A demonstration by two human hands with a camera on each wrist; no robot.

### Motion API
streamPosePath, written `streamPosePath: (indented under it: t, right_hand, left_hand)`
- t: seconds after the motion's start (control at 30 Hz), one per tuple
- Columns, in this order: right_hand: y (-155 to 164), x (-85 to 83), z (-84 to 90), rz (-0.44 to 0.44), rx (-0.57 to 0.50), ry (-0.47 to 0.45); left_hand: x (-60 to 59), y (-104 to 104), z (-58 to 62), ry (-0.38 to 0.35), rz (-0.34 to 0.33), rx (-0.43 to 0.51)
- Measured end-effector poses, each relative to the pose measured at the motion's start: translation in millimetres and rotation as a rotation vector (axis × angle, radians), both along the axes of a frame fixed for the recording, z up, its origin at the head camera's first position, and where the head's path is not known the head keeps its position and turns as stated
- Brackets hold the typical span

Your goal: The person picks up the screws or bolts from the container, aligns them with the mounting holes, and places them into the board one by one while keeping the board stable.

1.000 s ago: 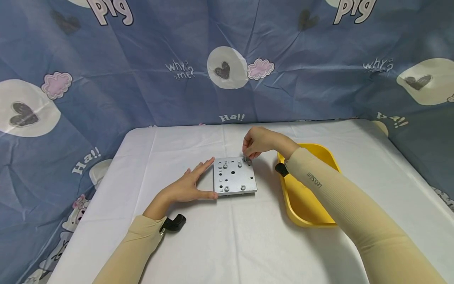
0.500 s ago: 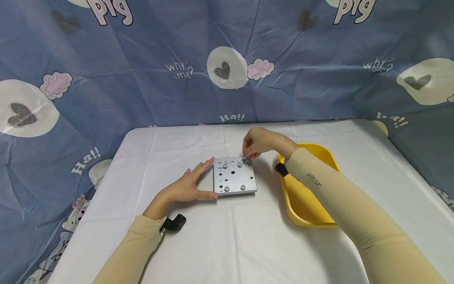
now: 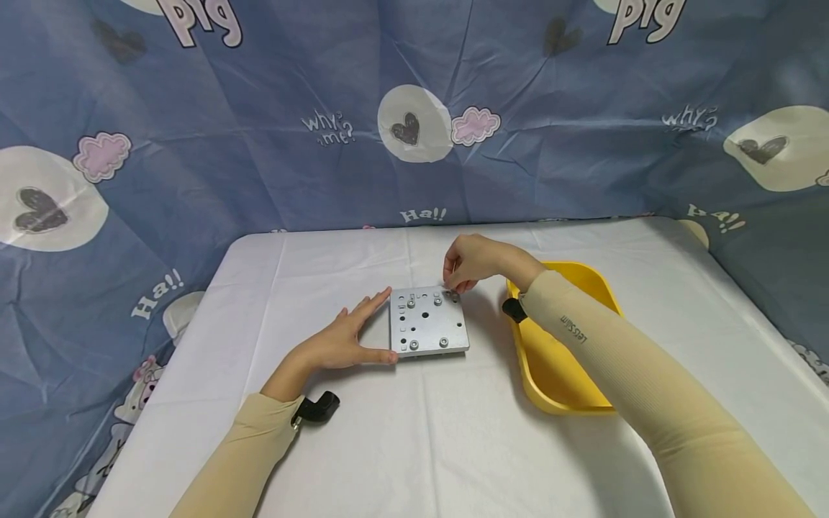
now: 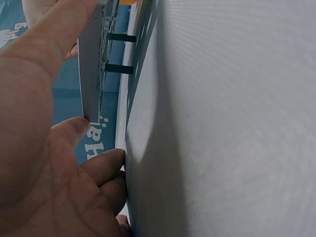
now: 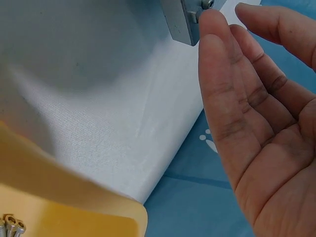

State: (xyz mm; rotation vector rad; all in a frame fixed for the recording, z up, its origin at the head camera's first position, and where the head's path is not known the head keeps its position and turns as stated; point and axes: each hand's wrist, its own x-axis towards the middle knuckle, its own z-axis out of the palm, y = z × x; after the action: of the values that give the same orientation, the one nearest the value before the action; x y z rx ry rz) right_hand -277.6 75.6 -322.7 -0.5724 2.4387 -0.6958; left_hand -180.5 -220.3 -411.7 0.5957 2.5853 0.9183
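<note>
A square grey metal plate [image 3: 427, 321] with holes and several screws in it lies on the white table. My left hand [image 3: 363, 332] lies flat beside its left edge, fingers straight, thumb along the front corner. In the left wrist view the plate's edge [image 4: 91, 64] stands raised on threaded screw shanks [image 4: 120, 69], my thumb [image 4: 69, 133] against it. My right hand [image 3: 452, 288] reaches over the plate's far right corner and pinches a screw [image 3: 453, 295] standing there. In the right wrist view the fingertips [image 5: 210, 22] touch that screw's head [image 5: 206, 4] at the plate's corner [image 5: 180, 22].
A yellow tray [image 3: 563, 374] sits right of the plate, under my right forearm; its rim [image 5: 64, 207] holds a few loose screws [image 5: 11, 226]. A blue patterned cloth hangs behind and beside the table. Bare white tablecloth lies in front of the plate.
The screw under my right fingertips stands lower in the plate's corner than a second ago. The left hand and the plate have not moved.
</note>
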Motion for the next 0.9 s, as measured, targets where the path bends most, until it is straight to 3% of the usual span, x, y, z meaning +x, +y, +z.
streamPosePath:
  t: [0.57, 0.9]
  right_hand:
    - [32, -0.8, 25.6, -0.022, -0.022, 0.039]
    - [56, 4.2, 27.7, -0.041, -0.043, 0.047]
  left_hand:
    - [0.3, 1, 0.1, 0.004, 0.005, -0.004]
    - [1.2, 1, 0.2, 0.005, 0.002, 0.001]
